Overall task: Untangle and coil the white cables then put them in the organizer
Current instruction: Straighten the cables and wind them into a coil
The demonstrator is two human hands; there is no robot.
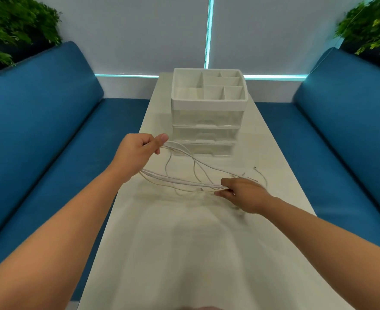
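Observation:
Several thin white cables (184,173) hang in a loose tangle above the white table (184,253), stretched between my two hands. My left hand (137,153) is raised at the left and pinches one end of the bundle between thumb and fingers. Lower and to the right, my right hand (243,194) grips the other end of the strands close to the tabletop. A few loose cable ends with plugs (256,170) lie on the table behind my right hand. The white organizer (208,104), with open top compartments and three clear drawers, stands behind the cables.
The narrow table runs away from me between two blue bench seats (39,130) (341,130). Green plants (10,25) stand in the upper left and upper right corners. A pale wall with a lit strip closes the far end.

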